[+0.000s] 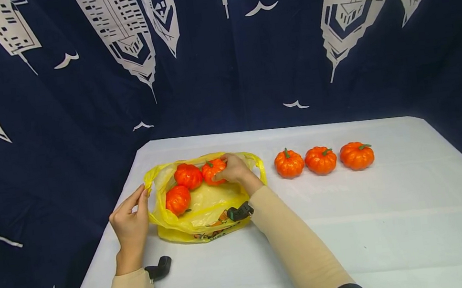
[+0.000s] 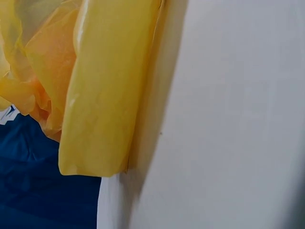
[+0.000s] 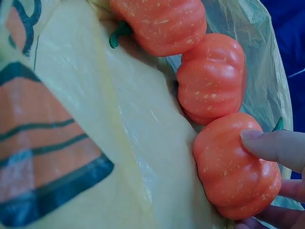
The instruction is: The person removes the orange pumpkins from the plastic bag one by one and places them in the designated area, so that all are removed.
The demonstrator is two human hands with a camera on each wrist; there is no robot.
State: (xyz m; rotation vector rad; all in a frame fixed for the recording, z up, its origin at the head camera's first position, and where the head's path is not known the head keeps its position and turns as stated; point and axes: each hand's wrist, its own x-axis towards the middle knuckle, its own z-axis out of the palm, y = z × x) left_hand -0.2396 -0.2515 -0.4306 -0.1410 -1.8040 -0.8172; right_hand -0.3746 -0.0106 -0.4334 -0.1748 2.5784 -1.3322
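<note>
Nearest, the left hand point(image 1: 130, 223) is seen at the left rim of the bag point(image 1: 204, 209); its fingers point(image 1: 140, 196) are extended and pressed together, and the bag edge appears to be pinched between them and the thumb, though the contact itself is not resolved. In the left wrist view only yellow plastic against the white tabletop point(image 2: 228, 119) is shown.

Further in, the right hand point(image 1: 234, 168) is reached into the bag mouth. Its fingers point(image 3: 274, 145) are curled round the pumpkin point(image 1: 214, 171) at the back right of the bag; the thumb is laid on the top, the other fingers underneath. The pumpkin lies directly within the grip, stem up and away from the wrist. The right hand is nearer to it than the left.

Count: three pumpkins inside the bag, in a curved row, touching. Three more pumpkins point(image 1: 321, 160) are set in a straight row on the tabletop to the right, apart from the bag. One bag. Six pumpkins in total.
</note>
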